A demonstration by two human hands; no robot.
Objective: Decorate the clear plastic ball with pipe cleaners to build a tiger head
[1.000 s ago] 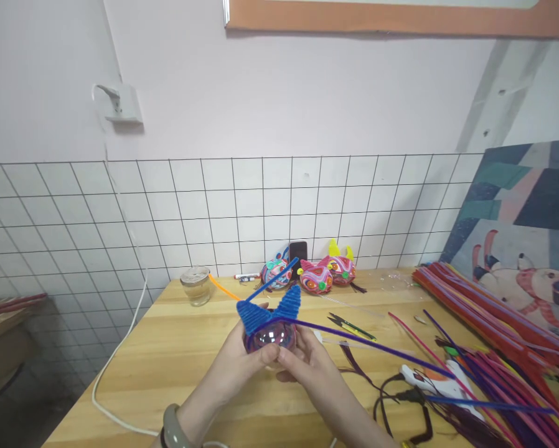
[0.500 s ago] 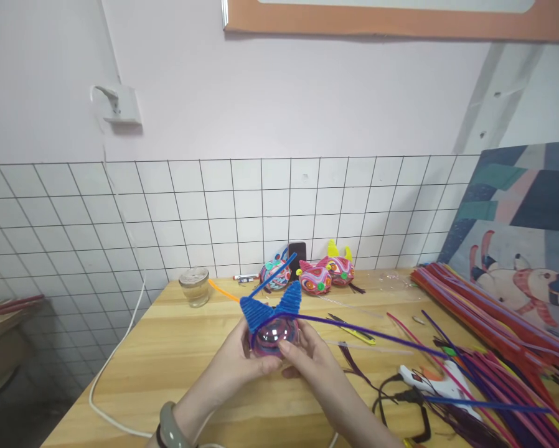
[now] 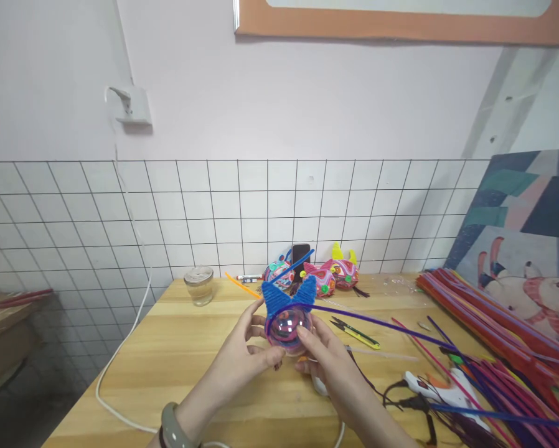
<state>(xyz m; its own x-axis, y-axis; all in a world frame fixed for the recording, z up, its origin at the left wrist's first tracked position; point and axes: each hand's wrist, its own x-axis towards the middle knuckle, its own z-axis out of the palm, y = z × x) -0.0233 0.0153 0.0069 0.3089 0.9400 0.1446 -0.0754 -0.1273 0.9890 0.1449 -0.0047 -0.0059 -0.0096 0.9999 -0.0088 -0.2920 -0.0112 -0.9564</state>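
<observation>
Ball, blue ears uppermost, between left fingers and right fingers.

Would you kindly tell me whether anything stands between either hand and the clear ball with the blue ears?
Nothing visible does: the right hand has its thumb on the clear ball, and the left hand is at the ball's left edge, though contact is unclear. The purple pipe cleaner runs rightward, above the right hand in view.

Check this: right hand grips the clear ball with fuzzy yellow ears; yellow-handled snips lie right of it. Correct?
No: in the head view the fuzzy ears are blue, not yellow. The rest holds: the right hand grips the clear ball, and the yellow-handled snips lie right of it.
</observation>
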